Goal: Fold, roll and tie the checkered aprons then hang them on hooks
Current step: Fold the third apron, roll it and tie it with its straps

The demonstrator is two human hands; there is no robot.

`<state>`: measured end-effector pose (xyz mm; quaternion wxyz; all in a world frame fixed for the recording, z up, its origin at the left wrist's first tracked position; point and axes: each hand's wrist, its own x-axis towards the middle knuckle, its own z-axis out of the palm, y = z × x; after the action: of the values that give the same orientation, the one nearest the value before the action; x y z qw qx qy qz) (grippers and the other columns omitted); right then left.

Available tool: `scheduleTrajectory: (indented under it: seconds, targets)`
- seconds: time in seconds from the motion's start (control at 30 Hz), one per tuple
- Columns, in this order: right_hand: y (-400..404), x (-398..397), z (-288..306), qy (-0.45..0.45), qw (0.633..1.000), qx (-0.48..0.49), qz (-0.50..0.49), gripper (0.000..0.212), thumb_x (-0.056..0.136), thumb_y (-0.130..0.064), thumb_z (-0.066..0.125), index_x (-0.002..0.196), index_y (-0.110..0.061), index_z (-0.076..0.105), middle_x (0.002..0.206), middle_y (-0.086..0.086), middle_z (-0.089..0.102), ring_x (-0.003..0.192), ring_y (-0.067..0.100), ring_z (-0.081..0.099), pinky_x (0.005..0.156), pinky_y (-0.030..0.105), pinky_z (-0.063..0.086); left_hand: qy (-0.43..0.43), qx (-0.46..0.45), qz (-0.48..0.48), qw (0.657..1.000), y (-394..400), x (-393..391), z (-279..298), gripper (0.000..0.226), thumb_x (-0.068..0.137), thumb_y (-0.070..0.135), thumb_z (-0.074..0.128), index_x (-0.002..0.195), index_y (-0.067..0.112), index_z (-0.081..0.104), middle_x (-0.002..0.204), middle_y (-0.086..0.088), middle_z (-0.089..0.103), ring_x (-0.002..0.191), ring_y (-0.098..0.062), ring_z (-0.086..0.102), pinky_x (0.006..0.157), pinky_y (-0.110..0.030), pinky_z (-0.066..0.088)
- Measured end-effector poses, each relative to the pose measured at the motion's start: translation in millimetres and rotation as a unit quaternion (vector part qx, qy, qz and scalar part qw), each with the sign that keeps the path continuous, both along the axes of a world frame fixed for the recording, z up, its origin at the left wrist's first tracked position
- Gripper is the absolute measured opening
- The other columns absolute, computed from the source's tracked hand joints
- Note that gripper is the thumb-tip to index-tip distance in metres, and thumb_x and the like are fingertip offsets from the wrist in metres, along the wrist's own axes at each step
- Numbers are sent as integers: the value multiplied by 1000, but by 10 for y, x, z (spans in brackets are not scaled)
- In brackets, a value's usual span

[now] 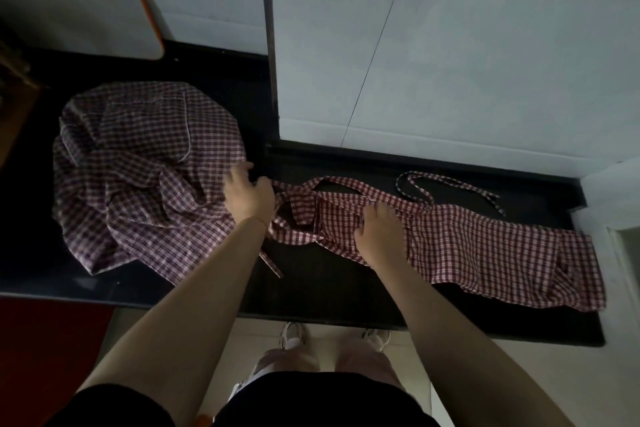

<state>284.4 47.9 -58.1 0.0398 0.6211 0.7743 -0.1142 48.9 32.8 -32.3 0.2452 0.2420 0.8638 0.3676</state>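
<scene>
Here, a red-and-white checkered apron (485, 250) lies stretched lengthwise along the dark countertop (322, 291), folded into a long narrow band that runs from the middle of the counter out to its right end, where a corner hangs just over the edge. Its thin ties (446, 184) loop loosely on the counter behind it, and another strap (272, 263) trails toward the front edge. The right hand (379, 232) rests on the apron's left portion, fingers curled down into the cloth and bunching it. The left hand (247, 196) reaches to the near end of the apron's straps, beside the heap; its fingers look loosely bent, but I cannot tell whether they actually pinch any fabric.

To the left sits a crumpled heap of more checkered aprons (145, 180), darker in the dim light, piled on the same counter.

The counter is black and glossy, with a raised ledge along the back. Behind it stands a pale wall (450, 62) with a dark vertical strip (270, 45). A white board with an orange rim (138, 10) leans at the upper left. Below, the floor is pale tile (263, 329), with white shoes (294, 336) showing.
</scene>
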Motion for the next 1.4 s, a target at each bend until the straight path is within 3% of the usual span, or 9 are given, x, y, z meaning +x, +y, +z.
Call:
scheduleTrajectory:
  seconds: [0.27, 0.4, 0.53, 0.63, 0.77, 0.9, 0.97, 1.13, 1.4]
  targets:
    - [48, -240, -88, 13, 995, -82, 46, 76, 92, -34, 64, 155, -21, 22, 160, 4, 25, 149, 24, 23, 120, 47, 23, 170, -241, -299, 908, -206, 78, -245, 85, 83, 33, 71, 153, 28, 22, 149, -11, 34, 140, -31, 29, 113, -49, 27]
    - [78, -143, -158, 17, 994, -89, 65, 78, 92, -36, 65, 155, -21, 22, 160, 5, 26, 148, 23, 23, 122, 45, 18, 214, -164, -179, 946, -189, -16, -187, 47, 91, 13, 54, 137, 18, 50, 131, -14, 50, 124, -32, 42, 101, -47, 38]
    - [130, -135, -112, -1, 997, -71, 42, 69, 91, -40, 64, 149, -19, 33, 152, 6, 39, 142, 26, 35, 120, 54, 20, -84, -57, 125, 987, -9, -230, -24, 36, 96, 26, 50, 131, 15, 52, 135, -14, 50, 119, -33, 51, 98, -45, 47]
    - [179, -181, -17, 15, 998, -62, 17, 53, 96, -36, 59, 143, -18, 43, 145, 5, 45, 134, 24, 44, 113, 49, 32, -198, -83, 71, 974, 13, -280, -27, 47, 87, 33, 58, 132, 20, 51, 125, -9, 60, 110, -33, 61, 92, -42, 54]
    - [230, -216, 44, 28, 999, -17, 21, 24, 98, -28, 54, 118, -16, 59, 123, 4, 57, 115, 20, 54, 104, 40, 44, -80, -98, 63, 990, -80, -185, -46, 44, 88, 26, 57, 131, 17, 48, 133, -11, 44, 116, -29, 50, 90, -42, 47]
    - [240, -191, 35, 66, 995, 75, 14, 13, 95, -24, 57, 105, -16, 60, 107, 3, 56, 104, 20, 54, 94, 37, 45, -62, -89, -57, 993, -74, -38, -100, 15, 91, 26, 52, 85, 14, 59, 79, -2, 58, 71, -17, 52, 62, -30, 41]
    - [278, -147, 43, 82, 990, 114, -7, 15, 93, -23, 60, 105, -16, 57, 107, 3, 54, 104, 21, 53, 92, 37, 46, -52, -117, -86, 988, -28, 58, -114, 19, 90, 26, 54, 95, 9, 62, 87, -3, 60, 73, -18, 55, 61, -30, 42]
    - [515, 6, 30, 5, 997, -67, -36, 73, 86, -34, 72, 145, -17, 33, 147, 10, 41, 142, 29, 33, 116, 51, 25, -139, -152, 58, 977, 87, 121, -141, 66, 91, 26, 62, 140, 4, 24, 133, -15, 49, 113, -35, 57, 77, -38, 49]
    - [495, -51, 75, 89, 992, 82, 26, 9, 94, -18, 58, 102, -18, 61, 104, -1, 56, 103, 17, 53, 95, 34, 42, -176, -49, 204, 962, 113, 21, -245, 40, 93, 15, 54, 130, 6, 40, 123, -14, 56, 112, -32, 58, 85, -39, 50]
